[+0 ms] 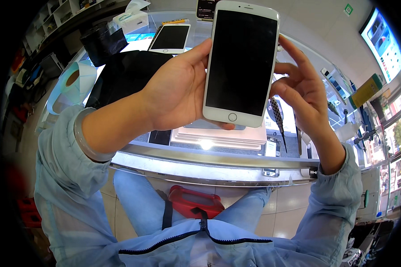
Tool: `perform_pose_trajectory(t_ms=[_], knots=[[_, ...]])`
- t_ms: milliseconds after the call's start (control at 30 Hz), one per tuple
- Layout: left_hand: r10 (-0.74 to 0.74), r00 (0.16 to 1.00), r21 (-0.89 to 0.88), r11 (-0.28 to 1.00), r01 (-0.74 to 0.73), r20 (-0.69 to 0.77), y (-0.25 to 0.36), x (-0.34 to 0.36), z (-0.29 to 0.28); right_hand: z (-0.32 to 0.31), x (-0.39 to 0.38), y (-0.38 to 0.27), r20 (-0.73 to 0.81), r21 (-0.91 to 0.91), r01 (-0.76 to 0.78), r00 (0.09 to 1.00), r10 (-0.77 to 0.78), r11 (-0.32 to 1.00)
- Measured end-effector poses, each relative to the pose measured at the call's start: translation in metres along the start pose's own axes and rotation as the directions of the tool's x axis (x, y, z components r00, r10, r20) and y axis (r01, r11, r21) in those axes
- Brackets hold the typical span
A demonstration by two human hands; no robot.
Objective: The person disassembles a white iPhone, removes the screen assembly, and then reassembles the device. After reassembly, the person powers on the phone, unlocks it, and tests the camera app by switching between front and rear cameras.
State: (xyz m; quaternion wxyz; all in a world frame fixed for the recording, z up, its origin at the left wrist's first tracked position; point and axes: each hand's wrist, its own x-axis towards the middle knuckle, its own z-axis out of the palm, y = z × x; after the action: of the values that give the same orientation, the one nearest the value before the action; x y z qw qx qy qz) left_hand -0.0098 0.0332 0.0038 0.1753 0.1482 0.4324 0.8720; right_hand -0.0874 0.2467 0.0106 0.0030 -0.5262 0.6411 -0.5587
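A white smartphone [241, 62] with a dark screen and a round home button is held upright, facing me, above the counter. My left hand [178, 91] is closed round its left edge, the palm behind it. On the opposite edge, my right hand [300, 86] has its fingers curled, with the index fingertip near the upper side and the thumb lower down. Just below that thumb, a slim dark patterned tool [277, 116] points downward; whether it lies on the counter or touches my hand I cannot tell. Another white phone [170, 38] lies behind my left hand.
The glass counter [209, 161] has a bright front edge. On it are a stack of pale flat boxes [218, 139], a small opened phone part [271, 151], a black sheet [124, 75], a roll of pale blue tape [75, 82] and a tissue box [131, 21]. A red case [194, 201] is below.
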Motion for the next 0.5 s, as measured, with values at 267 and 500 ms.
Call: perform_pose_trajectory(t_ms=[267,500], knots=[[0.026,1.0,0.013,1.0,-0.026,0.012,-0.0012,-0.0005,-0.0018,-0.002,-0.0018,-0.006,-0.013,-0.008,-0.131,0.991,0.131,0.991],[0.026,1.0,-0.005,1.0,-0.026,-0.013,-0.0009,-0.001,-0.0011,0.0,-0.0001,-0.0067,-0.027,0.079,-0.228,0.973,0.231,0.97]])
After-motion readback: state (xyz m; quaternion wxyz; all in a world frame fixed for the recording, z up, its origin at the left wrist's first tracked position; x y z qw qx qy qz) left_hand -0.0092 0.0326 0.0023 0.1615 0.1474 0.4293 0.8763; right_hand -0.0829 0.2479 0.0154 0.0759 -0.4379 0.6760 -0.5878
